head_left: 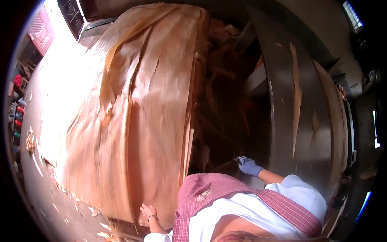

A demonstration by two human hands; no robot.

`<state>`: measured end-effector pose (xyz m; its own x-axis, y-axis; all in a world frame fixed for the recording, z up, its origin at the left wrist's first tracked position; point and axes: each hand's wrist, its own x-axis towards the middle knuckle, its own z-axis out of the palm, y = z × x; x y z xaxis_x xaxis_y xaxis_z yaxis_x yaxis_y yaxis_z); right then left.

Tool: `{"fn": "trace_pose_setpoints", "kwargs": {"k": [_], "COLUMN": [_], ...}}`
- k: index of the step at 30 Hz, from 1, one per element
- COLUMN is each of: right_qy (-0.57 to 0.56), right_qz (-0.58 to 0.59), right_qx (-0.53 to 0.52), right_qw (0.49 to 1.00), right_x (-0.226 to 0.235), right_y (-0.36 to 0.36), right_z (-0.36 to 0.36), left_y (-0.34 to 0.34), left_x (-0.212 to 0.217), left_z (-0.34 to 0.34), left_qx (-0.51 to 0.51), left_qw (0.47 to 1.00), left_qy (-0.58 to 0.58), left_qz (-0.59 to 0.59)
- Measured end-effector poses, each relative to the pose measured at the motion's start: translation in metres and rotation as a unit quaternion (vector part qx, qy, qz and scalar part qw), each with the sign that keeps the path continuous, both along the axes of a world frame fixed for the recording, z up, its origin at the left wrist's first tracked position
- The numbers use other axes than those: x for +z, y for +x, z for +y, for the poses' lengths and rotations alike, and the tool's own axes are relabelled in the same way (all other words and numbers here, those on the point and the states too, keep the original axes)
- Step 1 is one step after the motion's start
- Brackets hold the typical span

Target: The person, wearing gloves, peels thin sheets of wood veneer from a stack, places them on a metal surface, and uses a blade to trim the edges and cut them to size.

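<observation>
My bare left hand (148,211), with a dark band at the wrist, is at the near right edge of a broad stack of thin wood veneer sheets (161,121). Its fingers are apart and look to rest on the top sheet, holding nothing. The sheets are pale reddish-tan, with long ridges and a loose torn strip (108,74) lying over them. In a white and blue glove, my right hand (248,166) is over the dark gap between the stack and a dark table. Its fingers are closed around something small and dark that I cannot make out.
The dark tabletop (282,109) at the right carries a narrow veneer strip (296,97) and smaller scraps. Veneer scraps lie in the shadowed gap. More scraps (94,211) litter the floor at the lower left. Several colourful items (19,111) line the far left. Bright light enters beside a pink door (41,30).
</observation>
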<state>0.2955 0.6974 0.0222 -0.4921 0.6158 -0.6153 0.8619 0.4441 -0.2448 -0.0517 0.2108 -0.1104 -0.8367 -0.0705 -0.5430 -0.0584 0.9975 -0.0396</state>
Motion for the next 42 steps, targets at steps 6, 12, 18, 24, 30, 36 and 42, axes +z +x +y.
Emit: {"fn": "trace_pose_setpoints", "kwargs": {"k": [6,12,18,24,30,36,42], "right_qy": [-0.032,-0.064,-0.078,-0.107,-0.186,-0.218,-0.284], "right_qz": [0.147,0.088,0.077,-0.038,0.098,0.358,0.329], "right_qx": [0.067,0.119,0.139,0.152,0.190,-0.047,-0.321], "right_qw": [0.986,0.987,0.984,0.982,0.959,0.907,0.841], "right_x": [-0.010,-0.006,-0.024,-0.044,-0.038,-0.065,-0.013], "right_y": [0.022,0.071,0.106,0.069,-0.072,-0.267,-0.378], "right_z": [-0.132,-0.245,-0.315,-0.425,-0.569,-0.638,-0.644], "left_y": [0.065,0.073,0.018,-0.040,-0.072,-0.104,-0.089], "left_x": [0.036,0.052,0.035,-0.037,-0.035,0.025,0.111], "left_z": [-0.118,-0.188,-0.223,-0.279,-0.303,-0.311,-0.291], "left_qx": [-0.033,-0.012,0.106,0.130,0.045,0.165,0.162], "left_qw": [0.996,0.998,0.993,0.988,0.978,0.856,0.748], "left_qy": [0.069,0.061,-0.041,0.044,0.171,0.412,0.439], "left_qz": [-0.044,-0.019,-0.007,-0.078,-0.111,-0.265,-0.472]}}
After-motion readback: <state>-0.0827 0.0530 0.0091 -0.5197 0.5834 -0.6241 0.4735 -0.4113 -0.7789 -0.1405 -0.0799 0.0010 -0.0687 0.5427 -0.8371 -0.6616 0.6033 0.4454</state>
